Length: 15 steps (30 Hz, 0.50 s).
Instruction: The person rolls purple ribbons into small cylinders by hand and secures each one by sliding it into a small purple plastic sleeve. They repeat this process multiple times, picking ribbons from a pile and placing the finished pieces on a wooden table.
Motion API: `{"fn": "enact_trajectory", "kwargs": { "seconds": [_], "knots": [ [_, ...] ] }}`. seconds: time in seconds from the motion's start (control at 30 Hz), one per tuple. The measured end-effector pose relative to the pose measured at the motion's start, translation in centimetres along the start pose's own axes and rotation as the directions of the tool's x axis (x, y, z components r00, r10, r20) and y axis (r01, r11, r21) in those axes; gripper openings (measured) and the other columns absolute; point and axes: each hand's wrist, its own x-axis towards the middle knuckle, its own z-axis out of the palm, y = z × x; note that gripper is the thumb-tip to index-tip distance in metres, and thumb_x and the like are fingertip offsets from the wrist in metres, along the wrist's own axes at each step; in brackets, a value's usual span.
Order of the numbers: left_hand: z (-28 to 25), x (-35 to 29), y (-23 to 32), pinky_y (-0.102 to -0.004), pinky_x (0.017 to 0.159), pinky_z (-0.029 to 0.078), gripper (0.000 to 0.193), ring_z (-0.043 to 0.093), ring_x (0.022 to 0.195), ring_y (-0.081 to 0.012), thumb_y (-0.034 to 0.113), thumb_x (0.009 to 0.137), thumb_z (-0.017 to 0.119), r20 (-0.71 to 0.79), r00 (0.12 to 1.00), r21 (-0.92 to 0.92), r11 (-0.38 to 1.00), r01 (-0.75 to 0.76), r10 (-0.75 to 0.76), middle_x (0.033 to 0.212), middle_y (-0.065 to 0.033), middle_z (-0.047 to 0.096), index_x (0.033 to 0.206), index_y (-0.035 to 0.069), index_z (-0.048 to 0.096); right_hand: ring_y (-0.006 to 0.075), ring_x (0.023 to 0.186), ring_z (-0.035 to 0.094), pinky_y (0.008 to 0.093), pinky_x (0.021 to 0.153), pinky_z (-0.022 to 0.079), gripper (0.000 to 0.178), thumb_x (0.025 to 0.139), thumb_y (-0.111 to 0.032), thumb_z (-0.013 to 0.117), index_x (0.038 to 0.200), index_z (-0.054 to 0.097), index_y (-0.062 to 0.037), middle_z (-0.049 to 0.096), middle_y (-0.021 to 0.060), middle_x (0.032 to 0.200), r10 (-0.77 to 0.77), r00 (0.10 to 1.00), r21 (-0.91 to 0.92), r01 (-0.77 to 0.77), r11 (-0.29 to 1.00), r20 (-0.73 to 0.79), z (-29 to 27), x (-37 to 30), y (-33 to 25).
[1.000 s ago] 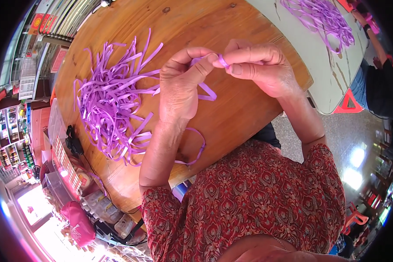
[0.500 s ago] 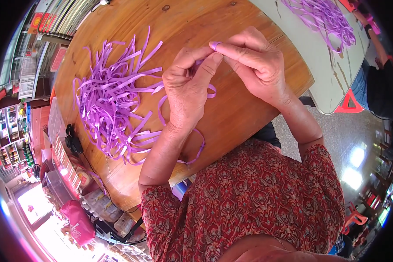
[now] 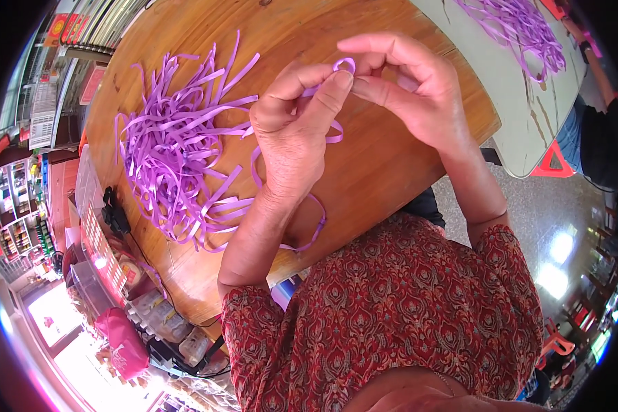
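My left hand [image 3: 296, 113] is closed, thumb and index finger pinching a purple ribbon. A small loop of this ribbon [image 3: 345, 63] stands up above the pinch. Its length trails below the hand, curving down past my left forearm to the table's near edge. My right hand [image 3: 419, 86] is right beside the loop, index finger stretched out above it and thumb lower down by the left thumb tip. Its fingers are apart, though their contact with the loop is partly hidden. To the left, a tangled heap of purple ribbons [image 3: 175, 147] lies on the wooden table [image 3: 384, 158].
A pale table [image 3: 491, 82] adjoins at the far right, bearing another ribbon pile [image 3: 522, 34]. Beyond it, another person's arm [image 3: 601, 75] shows. A black cable plug [image 3: 115, 213] and clear plastic boxes [image 3: 93, 226] line the left edge. A pink bag [image 3: 122, 343] sits at lower left.
My right fingers have spread from their pinch, with the index finger lifting up and away. The small ribbon loop now shows above my left fingertips. The left hand keeps its pinch.
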Motion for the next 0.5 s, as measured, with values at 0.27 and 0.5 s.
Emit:
{"fn": "enact_trajectory", "kwargs": {
  "seconds": [0.27, 0.5],
  "knots": [
    [-0.1, -0.4, 1.1, -0.0155, 0.044, 0.036, 0.007, 0.046, 0.057, 0.0008, 0.005, 0.081, 0.067, 0.03, 0.98, -0.132, 0.971, 0.2, -0.198, 0.07, 0.0044, 0.058, 0.088, 0.004, 0.067, 0.0124, 0.085, 0.057, 0.0248, 0.073, 0.046, 0.025, 0.08, 0.006, 0.061, 0.104, 0.063, -0.0009, 0.06, 0.0036, 0.089, 0.065, 0.99, 0.123, -0.08, 0.989, 0.122, -0.5, 0.0, -0.8],
    [-0.9, 0.3, 0.7, -0.0152, 0.042, 0.036, 0.008, 0.045, 0.055, 0.0001, 0.004, 0.082, 0.066, 0.085, 0.946, -0.013, 0.949, 0.316, -0.314, 0.068, 0.0037, 0.058, 0.089, 0.001, 0.066, 0.02, 0.074, 0.055, 0.031, 0.063, 0.041, 0.028, 0.068, -0.001, 0.067, 0.096, 0.067, -0.0049, 0.057, 0.0032, 0.078, -0.443, 0.827, -0.656, 0.551, 0.516, 0.346, -1.3, 0.8, -1.1]
  ]
}}
